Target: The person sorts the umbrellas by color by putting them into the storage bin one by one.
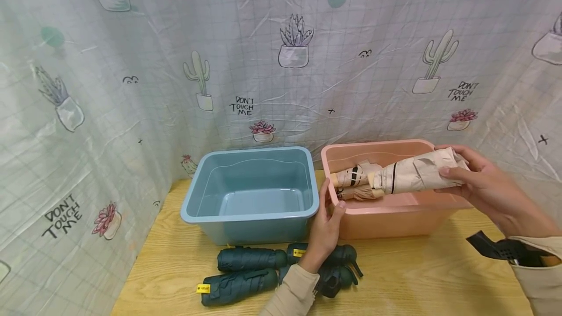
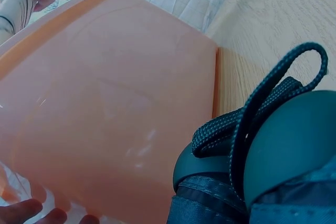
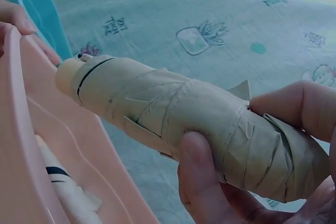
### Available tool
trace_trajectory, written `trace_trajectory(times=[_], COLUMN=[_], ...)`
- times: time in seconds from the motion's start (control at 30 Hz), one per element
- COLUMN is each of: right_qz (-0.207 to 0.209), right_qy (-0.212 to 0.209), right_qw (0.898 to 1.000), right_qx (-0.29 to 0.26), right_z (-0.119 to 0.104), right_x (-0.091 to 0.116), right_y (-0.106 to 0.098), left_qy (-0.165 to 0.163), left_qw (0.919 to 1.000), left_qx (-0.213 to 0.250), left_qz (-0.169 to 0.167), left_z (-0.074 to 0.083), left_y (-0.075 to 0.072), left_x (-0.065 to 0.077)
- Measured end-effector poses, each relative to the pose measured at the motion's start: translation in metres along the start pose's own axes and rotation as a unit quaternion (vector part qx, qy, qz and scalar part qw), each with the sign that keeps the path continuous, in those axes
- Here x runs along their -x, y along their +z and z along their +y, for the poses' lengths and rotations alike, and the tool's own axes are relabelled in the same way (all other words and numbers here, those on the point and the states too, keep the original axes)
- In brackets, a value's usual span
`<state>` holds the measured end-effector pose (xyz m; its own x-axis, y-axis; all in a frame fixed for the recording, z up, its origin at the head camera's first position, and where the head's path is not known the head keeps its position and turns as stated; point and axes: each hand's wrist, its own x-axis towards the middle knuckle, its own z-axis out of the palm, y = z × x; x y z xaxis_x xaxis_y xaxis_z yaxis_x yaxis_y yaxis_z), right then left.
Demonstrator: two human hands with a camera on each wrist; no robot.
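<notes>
A folded beige umbrella (image 1: 408, 174) is gripped by my right hand (image 1: 483, 184) at its wide cloth end, tilted above the pink bin (image 1: 395, 221). In the right wrist view, thumb and fingers close around the beige cloth, and the pale handle end points away. Two other folded beige umbrellas (image 1: 357, 193) lie inside the pink bin, partly hidden by the held one. My left hand (image 1: 325, 230) holds the bin's left front corner, with the thumb outside and fingers over the rim. Below that hand, dark green folded umbrellas (image 1: 250, 260) lie on the table.
A blue bin (image 1: 259, 218) stands left of the pink one, with its floor showing. Several dark green umbrellas lie in front of the bins, some under my left forearm; one has a looped cord (image 2: 286, 72). A cactus-print curtain (image 1: 263, 77) hangs behind the wooden table (image 1: 408, 272).
</notes>
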<state>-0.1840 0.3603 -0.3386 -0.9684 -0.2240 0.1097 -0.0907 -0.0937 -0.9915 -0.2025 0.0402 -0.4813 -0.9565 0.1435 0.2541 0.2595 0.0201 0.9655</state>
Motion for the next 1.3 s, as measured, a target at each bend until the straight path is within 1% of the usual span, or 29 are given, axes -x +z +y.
trace_trajectory(times=[0.03,0.27,0.37,0.5,0.63,0.8,0.9,1.13,1.27,1.3], right_qz=[0.001,-0.018,-0.001,0.021,0.035,0.037,0.034,0.035,0.022,0.016], right_qy=[0.002,0.008,0.027,0.069,0.108,0.128,0.139,0.170,0.187,0.187], right_qw=[1.000,0.999,0.999,0.997,0.994,0.990,0.987,0.973,0.967,0.968], right_qx=[0.002,-0.044,-0.034,-0.015,0.005,0.038,0.069,0.153,0.169,0.166], right_z=[0.000,0.004,0.002,0.001,0.003,0.008,0.012,0.019,0.022,0.023], right_x=[-0.003,-0.026,-0.037,-0.054,-0.069,-0.085,-0.096,-0.113,-0.118,-0.120], right_y=[0.001,0.003,0.004,0.009,0.018,0.030,0.037,0.049,0.053,0.054], left_qy=[0.000,-0.008,-0.010,-0.009,-0.009,-0.017,-0.019,-0.015,-0.012,-0.011], left_qw=[1.0000,0.9999,0.9999,1.0000,0.9999,0.9998,0.9997,0.9999,0.9999,0.9999], left_qx=[-0.002,-0.009,-0.007,-0.002,0.003,0.008,0.010,0.002,0.003,0.004], left_qz=[0.001,-0.003,-0.005,-0.004,-0.006,-0.010,-0.010,-0.008,-0.008,-0.009], left_z=[-0.001,-0.001,0.000,0.001,0.001,0.000,-0.001,-0.001,-0.001,0.000], left_y=[-0.001,-0.001,0.001,0.001,0.000,-0.001,-0.001,-0.001,-0.001,-0.001], left_x=[0.000,0.001,-0.001,-0.001,0.000,0.001,0.001,0.000,0.000,0.000])
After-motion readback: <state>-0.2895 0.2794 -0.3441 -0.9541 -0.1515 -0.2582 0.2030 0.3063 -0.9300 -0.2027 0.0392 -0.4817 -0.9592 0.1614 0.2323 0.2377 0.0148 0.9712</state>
